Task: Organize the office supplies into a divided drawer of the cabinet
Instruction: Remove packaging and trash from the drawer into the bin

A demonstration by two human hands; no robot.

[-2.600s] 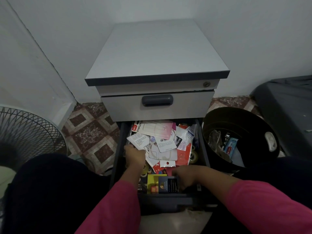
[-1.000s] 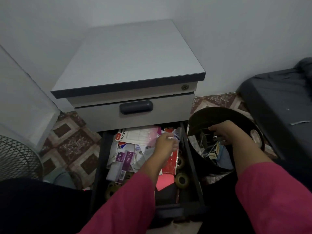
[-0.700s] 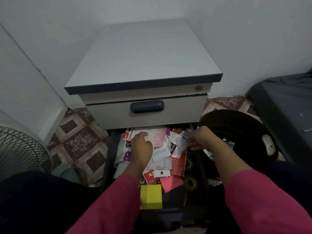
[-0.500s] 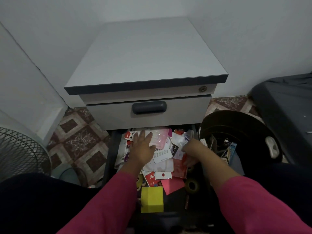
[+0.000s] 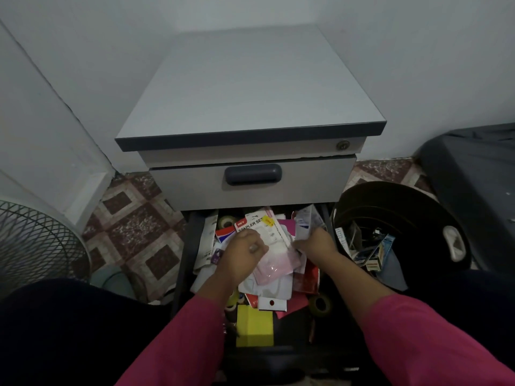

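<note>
The grey cabinet (image 5: 250, 87) has its lower drawer (image 5: 192, 235) pulled out, full of packets, cards and tape rolls. My left hand (image 5: 242, 254) grips the white stapler-set packet (image 5: 262, 227), lifting its far end off the pile. My right hand (image 5: 316, 245) pinches the right edge of the same bundle of packets, near a pale pink pouch (image 5: 274, 264). A yellow sticky-note block (image 5: 255, 325) lies at the near end of the drawer, with tape rolls (image 5: 320, 303) beside it.
A black bucket (image 5: 418, 207) holding more small supplies stands right of the drawer. A wire fan guard (image 5: 33, 246) is on the left, and a dark padded seat (image 5: 479, 174) on the far right. The upper drawer (image 5: 250, 179) is closed. Patterned tile floor surrounds the cabinet.
My right hand came back from the bucket into the drawer. My left hand went from lying flat on the pile to gripping the stapler-set packet and raising it.
</note>
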